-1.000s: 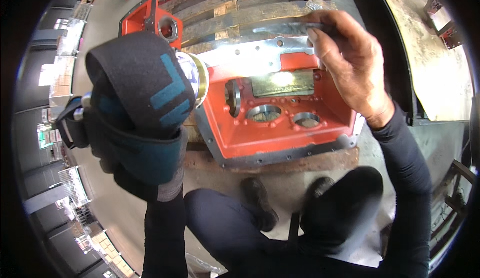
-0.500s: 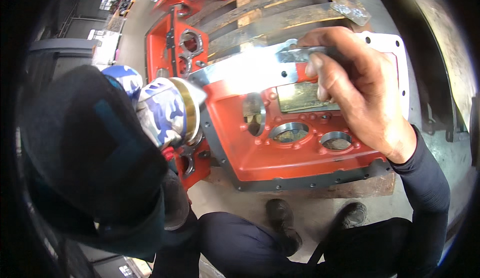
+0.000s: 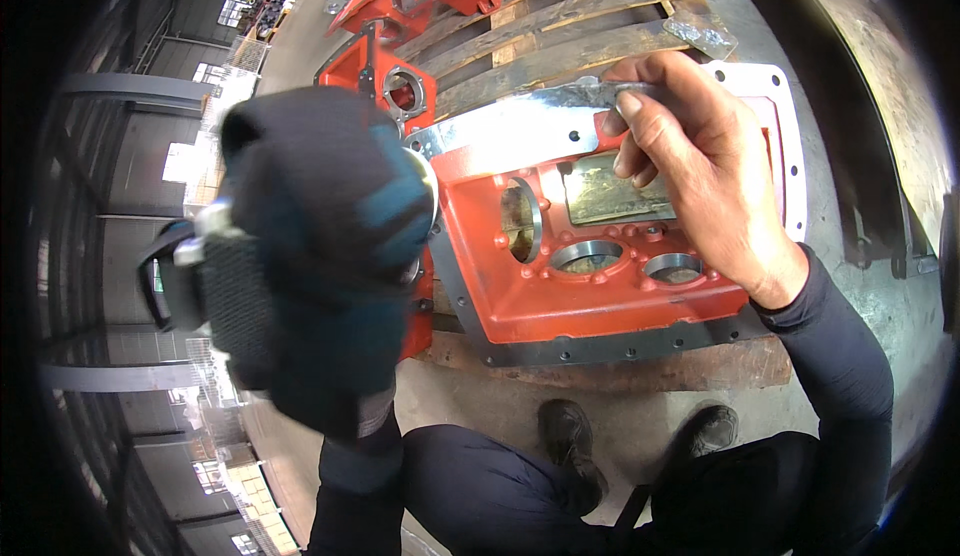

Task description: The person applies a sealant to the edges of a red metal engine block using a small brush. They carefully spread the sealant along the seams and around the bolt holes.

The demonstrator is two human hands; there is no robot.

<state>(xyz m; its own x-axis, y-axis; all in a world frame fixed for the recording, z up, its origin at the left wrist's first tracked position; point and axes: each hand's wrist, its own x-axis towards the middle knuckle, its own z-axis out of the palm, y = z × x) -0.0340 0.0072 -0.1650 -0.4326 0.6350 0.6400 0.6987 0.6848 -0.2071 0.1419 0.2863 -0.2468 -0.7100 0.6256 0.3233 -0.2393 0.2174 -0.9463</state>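
In front of me stands a large red cast housing (image 3: 510, 311) with round bores, a dark lower flange and a bright machined upper flange (image 3: 500, 141). At the far edge of that flange my right hand (image 3: 715, 161) is closed, thumb against fingers, on a flat grey metal piece (image 3: 592, 95). This piece lies along the flange; its far end is partly covered by my fingers. A big, blurred black and dark-teal shape (image 3: 320, 246) fills the left, its kind unclear. My left sleeve (image 3: 355, 486) rises to its lower edge, and my left hand is hidden.
More red housings (image 3: 403, 86) stand beyond, to the left and at the back, near a slatted wooden pallet (image 3: 560, 26). A clear plastic bag (image 3: 700, 31) lies on the pallet's right. A wooden board (image 3: 620, 368) supports the near side; my shoes (image 3: 570, 436) are on the floor below.
The dark shape has swung up and right, covering the camouflage fabric and gold-coloured ring seen earlier. My right hand keeps its grip at the flange. The view has shifted slightly.
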